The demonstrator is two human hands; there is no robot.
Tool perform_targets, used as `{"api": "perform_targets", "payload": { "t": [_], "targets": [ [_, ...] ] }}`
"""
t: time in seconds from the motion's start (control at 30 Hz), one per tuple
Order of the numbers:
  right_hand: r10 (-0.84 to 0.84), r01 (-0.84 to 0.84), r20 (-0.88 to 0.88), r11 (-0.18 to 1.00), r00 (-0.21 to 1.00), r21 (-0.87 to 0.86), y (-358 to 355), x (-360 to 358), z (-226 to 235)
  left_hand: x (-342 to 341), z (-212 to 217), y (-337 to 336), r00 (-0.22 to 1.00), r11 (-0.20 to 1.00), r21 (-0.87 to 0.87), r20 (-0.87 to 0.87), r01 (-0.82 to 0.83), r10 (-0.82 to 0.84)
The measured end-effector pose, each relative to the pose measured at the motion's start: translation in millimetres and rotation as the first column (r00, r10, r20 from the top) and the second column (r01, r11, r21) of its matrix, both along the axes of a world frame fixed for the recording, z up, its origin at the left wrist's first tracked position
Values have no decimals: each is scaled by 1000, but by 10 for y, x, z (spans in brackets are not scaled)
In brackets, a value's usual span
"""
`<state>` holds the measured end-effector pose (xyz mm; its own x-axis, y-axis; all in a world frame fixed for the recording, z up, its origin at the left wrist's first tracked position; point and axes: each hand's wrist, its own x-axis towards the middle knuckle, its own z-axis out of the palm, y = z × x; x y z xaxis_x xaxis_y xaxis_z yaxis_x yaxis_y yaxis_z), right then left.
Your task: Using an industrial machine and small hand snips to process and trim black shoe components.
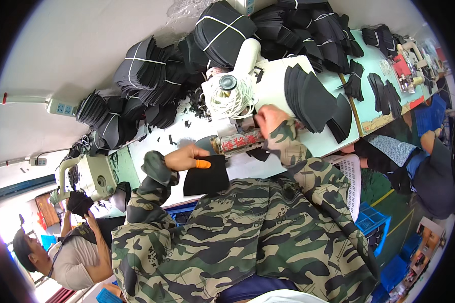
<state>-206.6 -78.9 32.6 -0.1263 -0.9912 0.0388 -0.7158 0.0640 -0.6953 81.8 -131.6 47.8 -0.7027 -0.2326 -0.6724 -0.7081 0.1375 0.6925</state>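
My left hand [186, 157], an orange band around one finger, is closed on a flat black fabric piece [207, 178]. The piece hangs at the table's front edge, just in front of the machine. My right hand [273, 121] is at the cream sewing-type machine [273, 76], above its red-patched metal arm [242, 141]. The fingers of that hand are curled, and what they grip, if anything, is hidden. A coil of white cord [232, 103] lies on the machine beside it. Stacked black curved pieces [308, 98] rest on the machine's right side.
Tied black bundles [222, 30] are heaped along the wall. A white perforated basket [350, 177] stands at my right, a blue crate [374, 224] below it. One person [81, 252] works at a machine [96, 177] on the left; another person [414, 161] is at the right.
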Motion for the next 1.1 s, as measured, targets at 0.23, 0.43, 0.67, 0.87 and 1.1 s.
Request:
{"api": "perform_targets", "payload": {
  "t": [0.23,0.43,0.67,0.87,1.1],
  "targets": [
    [0,-46,367,992,930,117,134,-8,173,-526,-21,-18,828,784,401,-100,-474,552],
    [-11,-21,372,996,928,82,189,-93,166,-616,37,-189,859,800,327,92,-504,503],
    [231,-241,-117,967,966,-84,76,-161,93,-881,-165,-103,780,763,331,-108,-556,616],
    [260,-241,-188,963,947,118,91,-128,121,-1017,46,-102,724,656,404,21,-637,690],
    [85,-104,147,987,985,126,543,-235,200,-925,-53,-195,758,690,392,31,-608,651]
  ]
}}
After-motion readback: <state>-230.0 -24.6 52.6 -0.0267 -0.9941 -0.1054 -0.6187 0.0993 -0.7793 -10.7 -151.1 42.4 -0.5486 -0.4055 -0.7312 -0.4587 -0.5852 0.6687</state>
